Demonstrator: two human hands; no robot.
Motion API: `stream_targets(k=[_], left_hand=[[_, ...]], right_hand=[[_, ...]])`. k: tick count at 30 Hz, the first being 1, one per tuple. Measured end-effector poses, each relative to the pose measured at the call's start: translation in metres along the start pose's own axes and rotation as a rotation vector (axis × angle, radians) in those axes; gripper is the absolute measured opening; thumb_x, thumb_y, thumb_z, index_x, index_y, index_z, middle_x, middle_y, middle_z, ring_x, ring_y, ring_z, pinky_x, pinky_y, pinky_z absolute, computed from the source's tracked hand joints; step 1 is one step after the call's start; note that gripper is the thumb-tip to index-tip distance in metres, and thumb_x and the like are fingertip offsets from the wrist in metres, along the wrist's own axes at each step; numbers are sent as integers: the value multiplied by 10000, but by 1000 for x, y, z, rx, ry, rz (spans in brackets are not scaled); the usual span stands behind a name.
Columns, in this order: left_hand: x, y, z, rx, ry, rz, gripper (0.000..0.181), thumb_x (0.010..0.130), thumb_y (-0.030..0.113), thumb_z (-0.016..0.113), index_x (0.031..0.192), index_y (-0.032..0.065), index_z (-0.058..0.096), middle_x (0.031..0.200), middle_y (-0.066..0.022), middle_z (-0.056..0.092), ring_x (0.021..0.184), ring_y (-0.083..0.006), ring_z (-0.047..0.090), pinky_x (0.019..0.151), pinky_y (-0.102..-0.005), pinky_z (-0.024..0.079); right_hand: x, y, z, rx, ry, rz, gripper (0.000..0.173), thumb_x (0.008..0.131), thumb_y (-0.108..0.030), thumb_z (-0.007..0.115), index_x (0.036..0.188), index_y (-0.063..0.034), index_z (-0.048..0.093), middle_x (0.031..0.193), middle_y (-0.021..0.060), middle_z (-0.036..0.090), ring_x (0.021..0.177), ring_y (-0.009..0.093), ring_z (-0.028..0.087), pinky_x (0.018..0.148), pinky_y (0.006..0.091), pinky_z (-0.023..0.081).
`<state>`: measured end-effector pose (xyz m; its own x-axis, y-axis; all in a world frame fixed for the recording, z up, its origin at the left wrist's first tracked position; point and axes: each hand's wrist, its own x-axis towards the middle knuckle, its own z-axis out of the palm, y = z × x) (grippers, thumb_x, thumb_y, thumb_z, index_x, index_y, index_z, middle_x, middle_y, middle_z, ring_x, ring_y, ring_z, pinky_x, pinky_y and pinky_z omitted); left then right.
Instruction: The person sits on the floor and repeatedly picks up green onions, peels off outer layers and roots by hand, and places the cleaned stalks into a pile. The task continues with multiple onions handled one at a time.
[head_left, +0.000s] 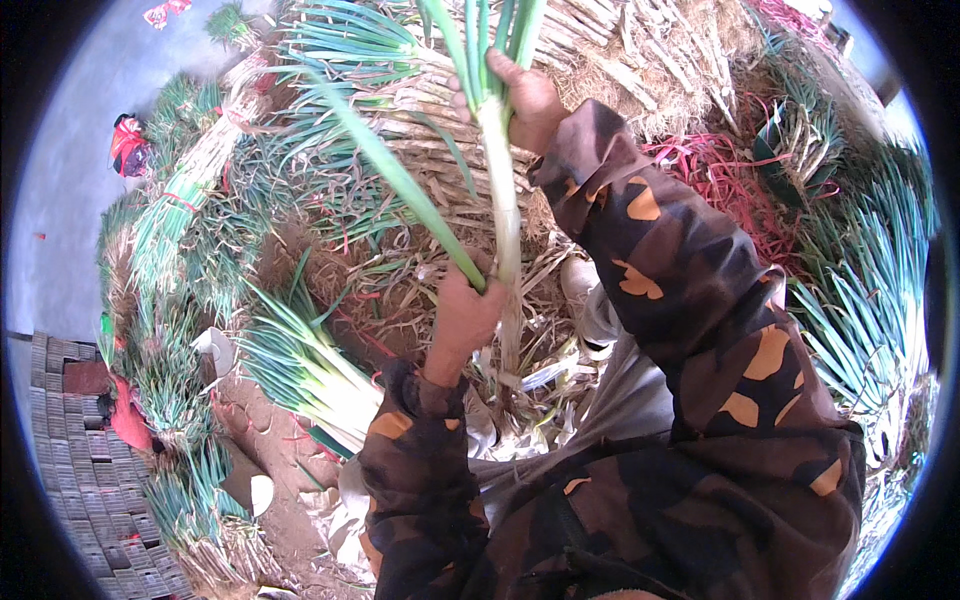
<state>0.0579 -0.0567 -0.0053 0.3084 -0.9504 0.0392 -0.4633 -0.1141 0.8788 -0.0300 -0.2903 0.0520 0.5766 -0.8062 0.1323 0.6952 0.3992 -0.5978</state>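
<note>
My right hand (536, 105) grips a large green onion (506, 202) where its leaves fork from the white stalk. The onion stands nearly upright before me, its root end low between my legs. Beside the stalk, my left hand (465, 315) is closed around the lower end of a long green onion leaf (390, 172), which slants up and left. Whether that leaf is still joined to the stalk is hidden by my fingers. Cleaned green onions with white stalks (330, 375) lie in a pile to the left of my left forearm.
Untrimmed green onions (420, 135) lie in a broad heap ahead, roots to the right. Red plastic ties (735, 195) are tangled at the right, near more onions (877, 285). Tied bundles (180, 202) line the left side. Peeled skins (540, 435) litter the ground between my legs.
</note>
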Motion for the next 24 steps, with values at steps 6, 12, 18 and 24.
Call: stream_targets(k=[6, 12, 18, 24], left_hand=[[-66, -75, -10, 380, -32, -166, 381, 746, 108, 584, 1101, -30, 582, 852, -196, 634, 782, -383, 620, 711, -442, 491], [-120, -170, 1, 866, -352, -336, 234, 731, 143, 607, 910, 21, 696, 935, -200, 685, 860, -393, 648, 714, -438, 501], [-177, -248, 3, 1287, -781, -346, 200, 757, 174, 594, 866, 55, 710, 938, -166, 697, 857, -360, 663, 703, -435, 500], [-203, -277, -5, 1265, -978, -399, 190, 774, 196, 580, 842, 77, 712, 926, -137, 702, 841, -334, 670, 696, -446, 497]], right_hand=[[19, -1, -9, -33, -5, -88, 462, 1026, -350, 377, 1255, 40, 474, 1055, 210, 636, 851, 304, 638, 759, 415, 539], [38, -35, -58, -42, 119, -208, 393, 1006, -344, 425, 1045, 9, 595, 735, 144, 636, 556, 269, 603, 496, 369, 518], [43, -59, -67, 19, 105, -217, 370, 1004, -336, 439, 1036, -3, 597, 752, 131, 636, 585, 268, 614, 502, 360, 533], [39, -87, -73, 22, 149, -287, 348, 1005, -314, 445, 1064, 3, 576, 769, 145, 634, 610, 285, 615, 505, 410, 535]])
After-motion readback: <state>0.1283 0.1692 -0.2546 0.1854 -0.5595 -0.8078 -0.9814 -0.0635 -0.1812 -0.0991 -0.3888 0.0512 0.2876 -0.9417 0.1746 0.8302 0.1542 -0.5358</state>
